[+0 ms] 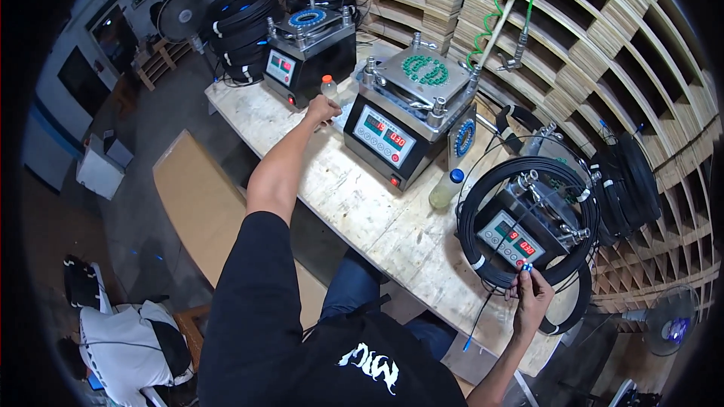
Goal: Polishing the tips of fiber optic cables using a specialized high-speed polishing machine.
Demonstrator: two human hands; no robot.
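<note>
A small blue connector (528, 266) was pinched by the right hand (532, 298) in front of a round black cable coil (469, 215); the grip of the left hand (323, 110), leftward, was indeterminable

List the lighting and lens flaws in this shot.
In the head view, black corners frame the picture and the stacked pallets bow toward its right rim; in that view, the workbench is bright, the floor at left dim; also in the head view, the blue piece at the right hand is too small to make out clearly.
</note>
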